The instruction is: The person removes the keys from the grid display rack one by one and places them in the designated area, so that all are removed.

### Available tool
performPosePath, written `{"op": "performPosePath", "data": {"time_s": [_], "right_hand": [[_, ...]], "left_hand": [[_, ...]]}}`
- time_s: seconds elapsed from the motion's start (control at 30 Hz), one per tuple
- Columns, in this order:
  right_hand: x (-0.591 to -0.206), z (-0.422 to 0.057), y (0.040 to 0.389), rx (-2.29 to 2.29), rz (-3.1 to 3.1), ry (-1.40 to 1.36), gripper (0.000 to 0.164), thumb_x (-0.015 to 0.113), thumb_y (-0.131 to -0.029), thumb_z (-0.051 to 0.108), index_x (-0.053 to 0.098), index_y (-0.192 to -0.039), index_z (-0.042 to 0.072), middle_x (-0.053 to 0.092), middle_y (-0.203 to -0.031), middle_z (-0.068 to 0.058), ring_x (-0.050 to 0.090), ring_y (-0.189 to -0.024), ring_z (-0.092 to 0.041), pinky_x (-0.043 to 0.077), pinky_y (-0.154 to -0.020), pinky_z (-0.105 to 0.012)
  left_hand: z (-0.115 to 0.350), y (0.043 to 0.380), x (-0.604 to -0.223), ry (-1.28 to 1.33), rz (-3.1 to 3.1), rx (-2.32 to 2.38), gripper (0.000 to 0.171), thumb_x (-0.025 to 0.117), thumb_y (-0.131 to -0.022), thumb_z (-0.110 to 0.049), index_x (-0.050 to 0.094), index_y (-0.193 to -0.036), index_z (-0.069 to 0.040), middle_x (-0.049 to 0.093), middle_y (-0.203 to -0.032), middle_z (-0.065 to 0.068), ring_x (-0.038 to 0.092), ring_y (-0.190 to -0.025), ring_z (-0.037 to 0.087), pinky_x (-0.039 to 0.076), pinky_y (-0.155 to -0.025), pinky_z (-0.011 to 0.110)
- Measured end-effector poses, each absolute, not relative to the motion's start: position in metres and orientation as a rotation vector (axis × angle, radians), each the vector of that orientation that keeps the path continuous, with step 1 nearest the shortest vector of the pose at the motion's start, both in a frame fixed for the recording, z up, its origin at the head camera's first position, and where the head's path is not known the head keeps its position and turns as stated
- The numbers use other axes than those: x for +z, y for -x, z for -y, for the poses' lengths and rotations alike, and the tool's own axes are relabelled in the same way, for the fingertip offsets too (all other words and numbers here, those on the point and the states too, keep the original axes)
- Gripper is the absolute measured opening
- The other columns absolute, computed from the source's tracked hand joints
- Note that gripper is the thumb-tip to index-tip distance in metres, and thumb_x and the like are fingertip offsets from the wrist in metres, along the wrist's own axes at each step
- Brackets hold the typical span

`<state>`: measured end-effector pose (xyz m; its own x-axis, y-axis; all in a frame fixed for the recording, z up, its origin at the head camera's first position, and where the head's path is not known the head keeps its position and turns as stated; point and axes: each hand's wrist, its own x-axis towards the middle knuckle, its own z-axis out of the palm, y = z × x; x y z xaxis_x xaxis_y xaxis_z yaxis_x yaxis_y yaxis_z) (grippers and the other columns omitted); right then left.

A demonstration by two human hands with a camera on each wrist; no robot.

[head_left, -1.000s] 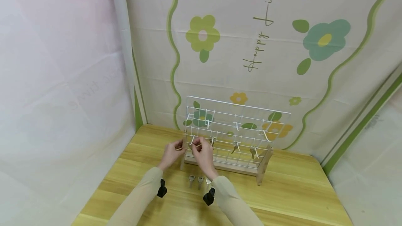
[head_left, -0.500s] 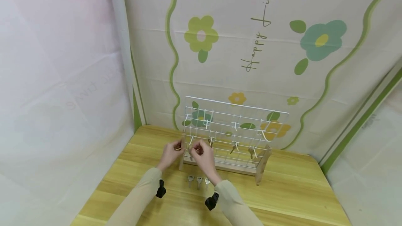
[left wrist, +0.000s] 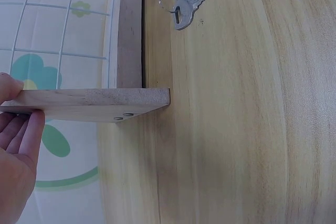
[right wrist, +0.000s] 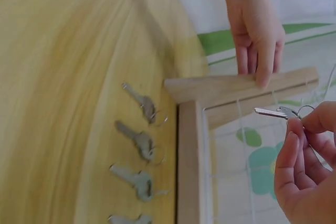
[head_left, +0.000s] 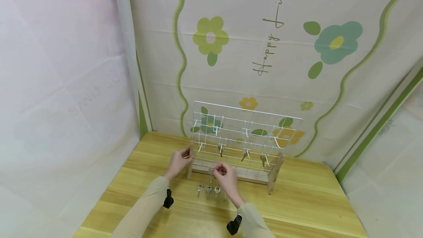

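My left hand (head_left: 178,162) holds the wooden side post (left wrist: 94,100) of a white wire rack (head_left: 248,110), thumb on one face and fingers on the other. Low in front of the rack, my right hand (head_left: 227,180) pinches a small silver key (right wrist: 275,112) by its ring end between thumb and forefinger. The blade points away from the fingertips. In the head view, the lower left hook (head_left: 201,146) carries no key. Other lower hooks bear keys, among them one key (head_left: 245,155) near the middle and one key (head_left: 263,161) at the right.
Several loose keys lie in a row on the wooden table (head_left: 297,208) before the rack, including a key (head_left: 199,189) at the left end and a key (head_left: 209,191) beside it. Upper hooks (head_left: 216,130) stick out from the grid. A flower-printed cloth (head_left: 231,76) hangs behind.
My right hand has come away from the lower left hook, moving down and to the right with the key in its fingers. My left hand stays on the post.
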<state>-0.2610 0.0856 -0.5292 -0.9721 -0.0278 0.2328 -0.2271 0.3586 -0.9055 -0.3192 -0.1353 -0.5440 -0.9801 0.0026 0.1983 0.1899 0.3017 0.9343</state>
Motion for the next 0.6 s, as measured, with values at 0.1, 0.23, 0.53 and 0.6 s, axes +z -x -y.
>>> {"op": "performPosePath", "data": {"time_s": [0.1,0.23,0.53,0.6], "right_hand": [[-0.538,-0.097,0.26,1.669,2.451,-0.194,0.005,0.07,-0.088,0.005,0.067,-0.086,0.002,0.072,-0.083,-0.014,0.061,-0.065,-0.001,0.055,-0.059,-0.013],[-0.55,-0.115,0.26,1.637,2.481,-0.146,0.003,0.069,-0.086,0.003,0.067,-0.084,0.003,0.072,-0.082,-0.013,0.062,-0.067,-0.004,0.055,-0.058,-0.014],[-0.579,-0.156,0.257,1.523,2.581,-0.019,0.007,0.07,-0.087,0.008,0.068,-0.083,0.003,0.07,-0.076,-0.008,0.059,-0.062,-0.003,0.051,-0.053,-0.016],[-0.583,-0.164,0.256,1.514,2.605,0.005,0.006,0.069,-0.087,0.008,0.067,-0.082,0.004,0.07,-0.075,-0.009,0.058,-0.06,-0.004,0.049,-0.051,-0.017]], "left_hand": [[0.136,0.319,-0.544,0.186,2.412,-1.751,0.041,0.069,-0.087,0.004,0.06,-0.126,0.012,0.065,-0.124,0.031,0.063,-0.116,0.045,0.062,-0.09,0.038],[0.136,0.318,-0.543,0.202,2.421,-1.742,0.04,0.068,-0.087,0.004,0.06,-0.126,0.012,0.064,-0.124,0.032,0.062,-0.117,0.047,0.062,-0.09,0.039],[0.136,0.319,-0.541,0.188,2.416,-1.774,0.04,0.068,-0.088,0.004,0.06,-0.127,0.011,0.063,-0.126,0.032,0.062,-0.118,0.046,0.061,-0.093,0.039],[0.136,0.319,-0.541,0.191,2.425,-1.766,0.04,0.068,-0.088,0.004,0.06,-0.127,0.01,0.063,-0.126,0.032,0.062,-0.118,0.046,0.061,-0.093,0.04]]}}
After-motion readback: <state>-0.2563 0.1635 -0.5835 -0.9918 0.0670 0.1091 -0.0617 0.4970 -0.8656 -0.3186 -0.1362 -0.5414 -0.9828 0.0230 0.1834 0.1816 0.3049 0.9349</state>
